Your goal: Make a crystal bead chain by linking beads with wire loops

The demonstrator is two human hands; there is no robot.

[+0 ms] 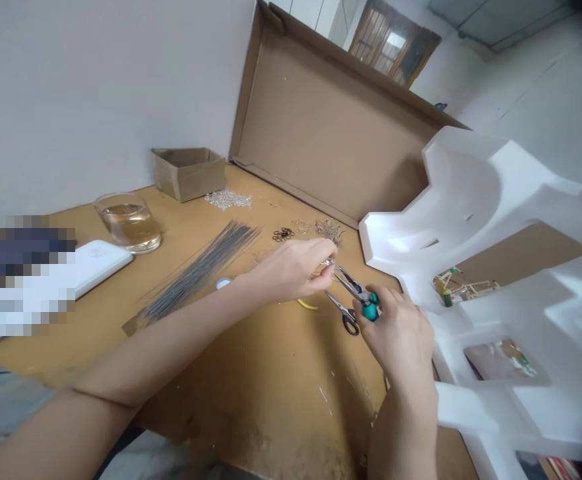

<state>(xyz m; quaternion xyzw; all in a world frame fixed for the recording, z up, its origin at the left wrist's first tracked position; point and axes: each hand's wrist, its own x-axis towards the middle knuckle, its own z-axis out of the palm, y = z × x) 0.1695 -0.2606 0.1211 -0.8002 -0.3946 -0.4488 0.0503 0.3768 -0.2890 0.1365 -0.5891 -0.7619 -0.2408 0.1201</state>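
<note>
My right hand is wrapped round the green-handled long-nose pliers, whose jaws point up and left. Close to the jaw tips, my left hand pinches a small shiny wire piece; its exact shape is too small to tell. The jaws reach the piece, but whether they grip it I cannot tell. Partly behind the pliers lies a pair of scissors with black handles. A yellow curved strip rests on the table below my left hand.
A bundle of thin grey wires lies left of centre. Behind are clear beads, a small cardboard box, black loops and a wire pile. A glass of liquid stands left; white foam packaging rises at right.
</note>
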